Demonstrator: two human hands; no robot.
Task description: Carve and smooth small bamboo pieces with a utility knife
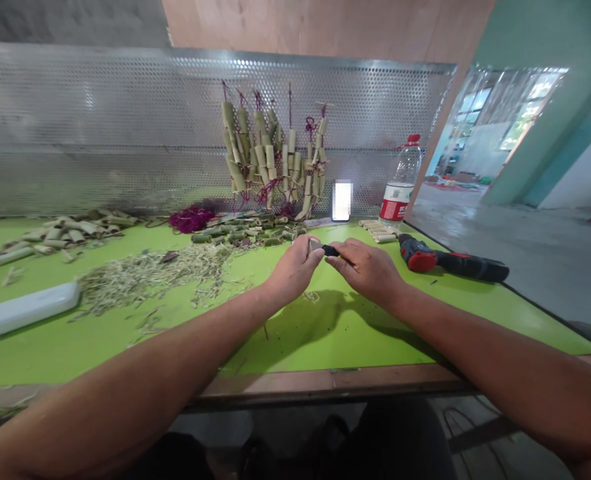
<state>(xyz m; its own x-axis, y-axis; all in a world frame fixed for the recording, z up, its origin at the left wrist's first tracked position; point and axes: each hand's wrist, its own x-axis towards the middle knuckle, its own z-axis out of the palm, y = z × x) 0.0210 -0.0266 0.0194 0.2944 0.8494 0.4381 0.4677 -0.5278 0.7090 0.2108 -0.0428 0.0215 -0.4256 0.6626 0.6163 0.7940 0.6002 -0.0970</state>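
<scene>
Head cam here: fingers (343, 257) pinched narrow, almost tip to tip, on a small black-handled tool (329, 251), gripped between the left hand (294, 270) and right hand (365, 269) just above the green table (325, 340). Shredded bamboo strips (150, 277) sit around 9 o'clock, a cordless drill (450, 261) around 3, a plastic bottle (399, 187) at 1, and hanging bamboo tubes (270, 153) at 12.
</scene>
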